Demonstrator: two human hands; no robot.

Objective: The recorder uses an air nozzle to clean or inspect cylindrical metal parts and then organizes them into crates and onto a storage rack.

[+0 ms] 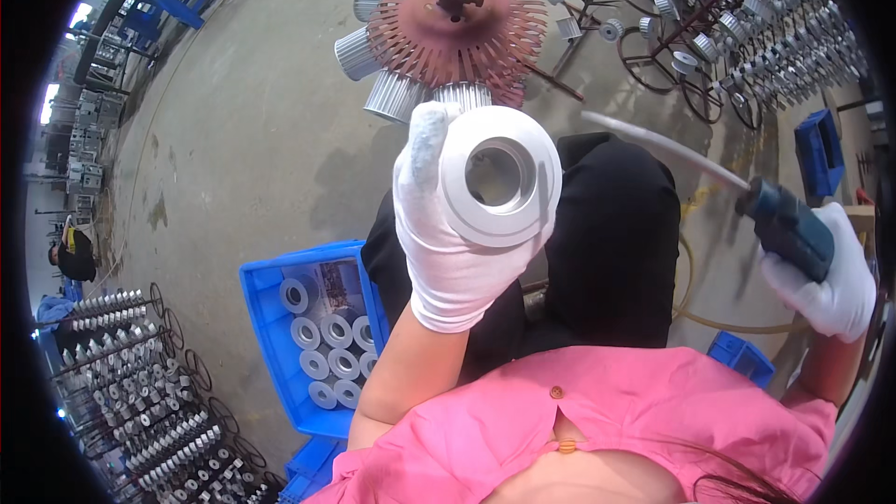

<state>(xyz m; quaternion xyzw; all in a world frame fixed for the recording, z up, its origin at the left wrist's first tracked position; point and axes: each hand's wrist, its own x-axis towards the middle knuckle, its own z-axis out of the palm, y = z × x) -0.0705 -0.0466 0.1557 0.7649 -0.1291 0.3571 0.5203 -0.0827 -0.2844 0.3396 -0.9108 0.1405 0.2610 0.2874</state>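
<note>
My left hand (434, 252), in a white glove, grips a pale silver flanged metal ring (541, 163) with a wide round hole, held up in front of my knees. The thumb lies along its left side; the other fingers are mostly hidden behind it. Out to the right, my right hand (845, 271), also gloved, is wrapped round a dark green handheld power tool (789, 227). A long pale rod (667, 145) sticks out of the tool toward the upper left. Its tip is apart from the ring.
A rust-red slotted disc stand (457, 9) holds several toothed metal pulleys (397, 93) beyond my hands. At my left a blue crate (259, 336) contains several flanged rings. Racks of metal parts stand lower left and upper right (700, 42). A yellowish hose (728, 325) runs at the right.
</note>
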